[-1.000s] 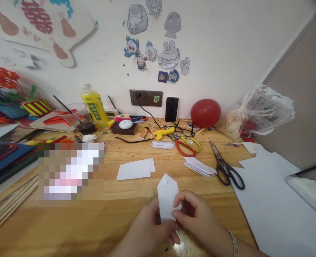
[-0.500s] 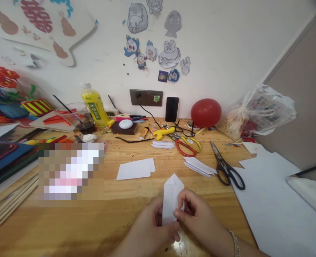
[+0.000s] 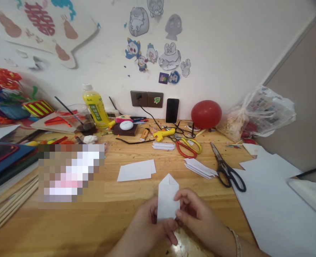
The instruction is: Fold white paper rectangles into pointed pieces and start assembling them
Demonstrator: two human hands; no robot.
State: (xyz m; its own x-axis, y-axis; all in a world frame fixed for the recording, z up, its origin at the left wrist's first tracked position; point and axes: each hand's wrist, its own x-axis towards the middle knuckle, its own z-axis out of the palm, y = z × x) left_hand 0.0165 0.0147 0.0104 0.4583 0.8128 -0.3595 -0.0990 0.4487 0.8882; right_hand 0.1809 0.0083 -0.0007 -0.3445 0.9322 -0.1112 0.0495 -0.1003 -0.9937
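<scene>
One folded white paper (image 3: 168, 201), creased to a point at its far end, is held over the near middle of the wooden table (image 3: 93, 225): the left hand (image 3: 152, 223) has its fingers closed on the near end, while the right hand (image 3: 194, 210) grips the right edge with bent fingers, thumb and forefinger slightly apart. Beyond lie flat white slips (image 3: 135, 171) to the left and, to the right, folded strips (image 3: 198, 168) beside black-handled scissors (image 3: 223, 172). Farther off, a red balloon (image 3: 206, 114) sits right of a phone (image 3: 172, 110).
</scene>
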